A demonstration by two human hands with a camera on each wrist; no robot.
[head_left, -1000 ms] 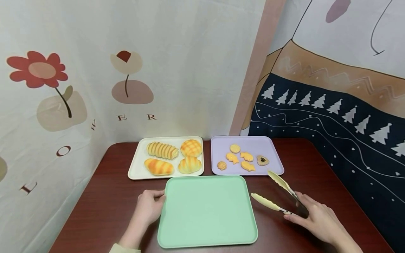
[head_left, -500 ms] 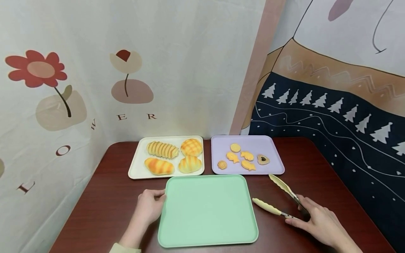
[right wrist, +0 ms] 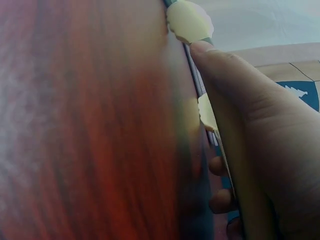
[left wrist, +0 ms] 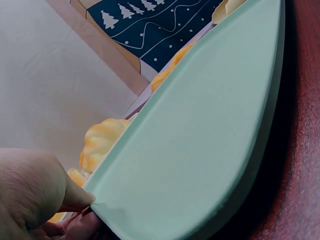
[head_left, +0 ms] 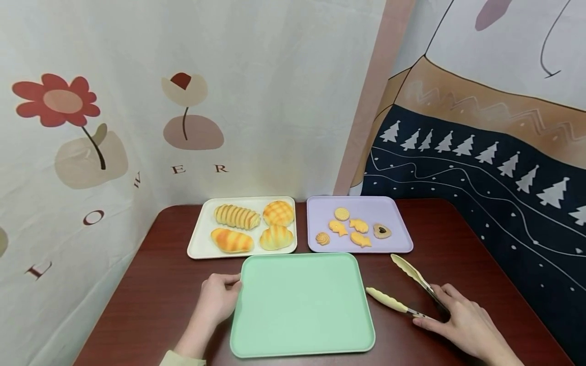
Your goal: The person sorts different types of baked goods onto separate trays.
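A mint green tray [head_left: 302, 305] lies at the front middle of the table with nothing on it. My left hand [head_left: 218, 300] pinches its left rim between thumb and fingers, which the left wrist view shows at a corner of the tray [left wrist: 185, 130]. To the right of the tray, my right hand [head_left: 464, 320] grips a pair of tongs [head_left: 389, 300] with pale yellow scalloped tips. The tongs' arms are spread apart, low over the table. In the right wrist view, the thumb of my right hand [right wrist: 270, 115] presses along one arm of the tongs [right wrist: 190, 22].
A white tray [head_left: 197, 249] with several breads, one a striped long loaf [head_left: 236, 217], stands at the back left. Beside it, a lilac tray [head_left: 393, 244] carries several cookies, among them a heart-shaped cookie [head_left: 382, 231]. Printed cloths [head_left: 274, 101] hang behind the dark red table [head_left: 151, 305].
The tongs in my right hand have dropped slightly toward me, away from the lilac tray. My left hand keeps its hold on the green tray's rim.
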